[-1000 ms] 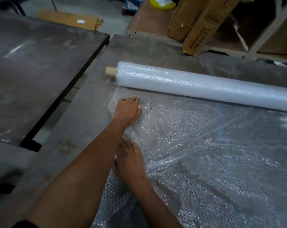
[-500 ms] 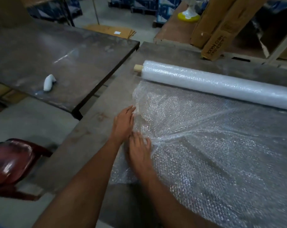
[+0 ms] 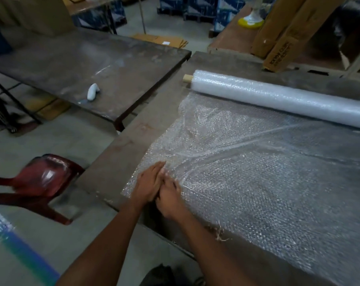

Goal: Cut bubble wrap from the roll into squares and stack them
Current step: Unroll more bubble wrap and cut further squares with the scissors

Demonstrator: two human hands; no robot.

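A warehouse packing floor, this. Worn worktables (image 3: 96, 65) stand on bare concrete, long cartons (image 3: 286, 32) lean beyond them. Blue crates (image 3: 197, 7) stacked behind.

Clear plastic bubble wrap sheet (image 3: 247, 182): dimpled, glistening, creased toward its near-left corner. White bubble wrap roll (image 3: 278, 96) behind the sheet: glossy, on a pale matt cardboard core (image 3: 187, 78). Dark worktable (image 3: 121, 153) under the sheet: matt, scuffed, rough. Dark red plastic chair (image 3: 45, 178), left of that table: smooth, shiny. Brown cardboard boxes (image 3: 282, 36) beyond the roll: matt.
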